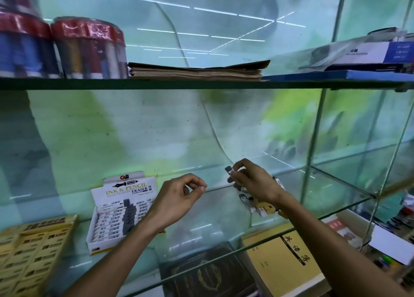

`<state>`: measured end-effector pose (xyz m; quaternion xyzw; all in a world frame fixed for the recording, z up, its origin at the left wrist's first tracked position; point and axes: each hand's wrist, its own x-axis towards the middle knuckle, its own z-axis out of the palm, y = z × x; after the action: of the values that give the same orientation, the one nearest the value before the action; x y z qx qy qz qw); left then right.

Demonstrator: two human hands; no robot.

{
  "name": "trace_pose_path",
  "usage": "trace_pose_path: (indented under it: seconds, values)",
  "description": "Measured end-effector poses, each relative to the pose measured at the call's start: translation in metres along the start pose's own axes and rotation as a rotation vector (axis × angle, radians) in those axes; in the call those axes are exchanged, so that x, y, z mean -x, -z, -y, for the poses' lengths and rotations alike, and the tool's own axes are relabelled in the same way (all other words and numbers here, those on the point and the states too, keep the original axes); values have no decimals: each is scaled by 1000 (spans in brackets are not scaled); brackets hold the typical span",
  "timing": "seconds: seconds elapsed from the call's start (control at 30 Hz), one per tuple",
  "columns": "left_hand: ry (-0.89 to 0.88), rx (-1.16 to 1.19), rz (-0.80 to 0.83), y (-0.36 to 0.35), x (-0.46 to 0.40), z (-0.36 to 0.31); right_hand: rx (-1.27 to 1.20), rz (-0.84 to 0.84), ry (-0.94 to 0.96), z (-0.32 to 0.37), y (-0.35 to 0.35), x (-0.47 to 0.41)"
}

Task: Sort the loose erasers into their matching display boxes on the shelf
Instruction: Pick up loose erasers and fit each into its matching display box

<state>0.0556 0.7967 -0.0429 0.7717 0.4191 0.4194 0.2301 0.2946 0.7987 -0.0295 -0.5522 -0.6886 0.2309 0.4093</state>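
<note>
Mid-sort: my right hand [251, 180] pinches a grey-and-white eraser [229, 172] in its fingers, lifted above the loose eraser pile [261, 205] just under that wrist. My left hand [179, 198] is curled, holding nothing. Next, I judge, carry it left past the left fingers into the ink & pencil box [118, 216]. Bare glass shelf [224, 216] between; front edge close below.

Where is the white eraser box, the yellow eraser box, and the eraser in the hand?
white eraser box [125, 190], head view, printed back card
yellow eraser box [33, 247], head view, top of erasers
eraser [228, 169], head view, grey end
</note>
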Motion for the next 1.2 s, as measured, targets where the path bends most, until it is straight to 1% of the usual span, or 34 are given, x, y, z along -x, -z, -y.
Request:
trace_pose_path:
  seconds: [0.07,0.1,0.17,0.23,0.33,0.43,0.6,0.7,0.8,0.9,1.0,1.1,1.2]
  values:
    - [27,26,-17,5,1,1,-202,7,-27,7,-13,2]
    - [37,39,-23,9,2,1,-260,6,-26,11,-18,4]
    - [53,73,-32,15,4,-1,-280,-7,24,18,-26,5]
    - [57,100,-46,21,7,-2,-196,-45,135,26,-34,8]
    - [33,113,-57,32,12,-1,53,-128,326,38,-46,13]
    - [17,119,-52,42,18,3,211,-150,473,45,-60,15]
    - [13,89,-106,60,30,11,237,-156,589,57,-82,11]
    - [30,72,-148,74,39,14,261,-120,651,64,-95,6]
    - [56,37,-180,91,49,20,239,-78,691,72,-112,1]
    - [98,-34,-176,109,60,27,246,-38,715,81,-131,-5]
    - [131,-50,-238,127,70,33,276,-14,701,88,-145,-15]
    - [148,-14,-311,143,77,37,440,43,649,94,-154,-25]
    - [163,-37,-336,154,84,39,586,96,632,100,-160,-31]
